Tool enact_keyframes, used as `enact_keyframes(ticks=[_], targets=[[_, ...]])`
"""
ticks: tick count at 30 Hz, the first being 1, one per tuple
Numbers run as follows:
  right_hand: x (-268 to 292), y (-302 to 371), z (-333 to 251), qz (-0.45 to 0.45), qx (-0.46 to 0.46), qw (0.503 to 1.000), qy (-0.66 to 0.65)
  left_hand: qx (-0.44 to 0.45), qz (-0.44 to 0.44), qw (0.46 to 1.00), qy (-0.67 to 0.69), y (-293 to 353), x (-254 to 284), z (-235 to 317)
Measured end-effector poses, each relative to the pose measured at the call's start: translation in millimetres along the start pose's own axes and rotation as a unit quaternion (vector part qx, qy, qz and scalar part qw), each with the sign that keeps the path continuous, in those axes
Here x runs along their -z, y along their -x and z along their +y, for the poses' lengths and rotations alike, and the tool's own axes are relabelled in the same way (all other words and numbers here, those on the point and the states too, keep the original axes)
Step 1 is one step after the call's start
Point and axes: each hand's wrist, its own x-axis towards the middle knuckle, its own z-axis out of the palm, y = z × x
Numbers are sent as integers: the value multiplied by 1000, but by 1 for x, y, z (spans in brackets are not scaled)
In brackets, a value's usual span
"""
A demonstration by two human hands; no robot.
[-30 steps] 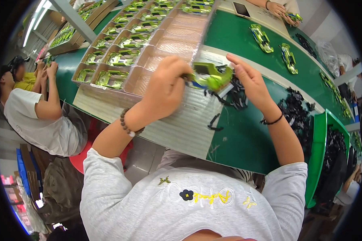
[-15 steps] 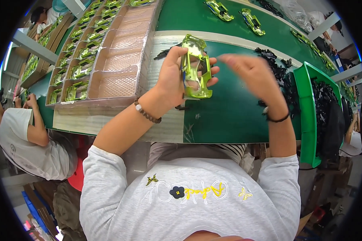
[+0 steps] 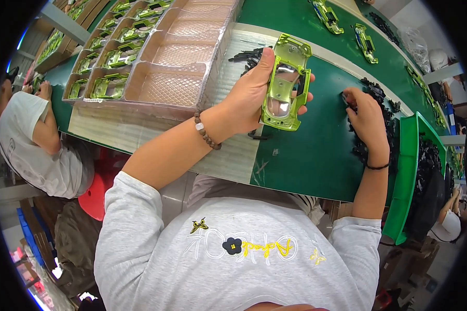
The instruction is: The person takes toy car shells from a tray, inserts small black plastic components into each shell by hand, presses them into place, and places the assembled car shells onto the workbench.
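Observation:
My left hand (image 3: 249,96) is closed around a lime-green toy car body shell (image 3: 284,85). Its thumb lies along the near-left edge and the fingertips come round the right side. The hollow inside faces up, showing clear window pieces. Over to the right, my right hand (image 3: 367,115) is closed at the edge of a pile of small black plastic parts (image 3: 376,93). Its finger and thumb curl together, with a dark sliver at the fingertips too small to name. More black parts (image 3: 247,57) lie behind my left hand, and a black piece (image 3: 258,136) lies below it.
A partitioned tray (image 3: 179,80) at the left holds several green shells (image 3: 110,85) and some bare compartments. A green bin (image 3: 407,171) of black parts stands at the right. More shells (image 3: 366,44) lie across the far green surface. A co-worker (image 3: 41,135) sits at the left.
My right hand, blurred near the shell before, has moved right to the black parts pile and its fingers have curled. My left hand still grips the shell. The whole view has shifted and turned slightly.

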Motion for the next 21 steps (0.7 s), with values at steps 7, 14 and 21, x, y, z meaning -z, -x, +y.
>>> enact_keyframes(ticks=[7,14,21], targets=[[25,1,-72,69,142,940,-303,-38,-9,997,-71,6,-4,0],[9,-7,-107,194,243,948,-67,-82,-84,992,-50,5,-3,-10],[-6,-5,-108,298,248,920,58,-82,-69,991,-85,10,-7,-18]])
